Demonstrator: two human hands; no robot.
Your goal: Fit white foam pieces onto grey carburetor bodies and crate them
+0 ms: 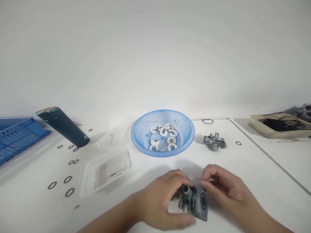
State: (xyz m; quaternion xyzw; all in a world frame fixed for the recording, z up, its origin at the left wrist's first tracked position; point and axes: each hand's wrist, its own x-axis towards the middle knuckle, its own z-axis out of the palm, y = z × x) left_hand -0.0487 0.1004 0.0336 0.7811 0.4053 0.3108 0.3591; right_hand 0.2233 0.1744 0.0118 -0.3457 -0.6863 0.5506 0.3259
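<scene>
My left hand [161, 200] is wrapped round a grey metal carburetor body [197, 202], its flange and round bore facing right. Beside it, the thumb and forefinger of my right hand [222, 187] pinch a thin, dark, pin-like piece [198, 179] close to the carburetor's upper edge. The piece is too small to name exactly, and the left fingertips are partly hidden behind the body. Just beyond my hands is a blue mesh basket [136, 142] holding several white C-shaped floats [171, 140]. A second carburetor [215, 141] sits to the basket's right.
Several black rubber rings [69, 192] lie on the left, near a white tray [85, 181] and a tilted dark teal tumbler [65, 126]. A blue crate [24, 136] is at far left. Rightward are a seam [267, 153] and a cream tray [264, 131] of black rings.
</scene>
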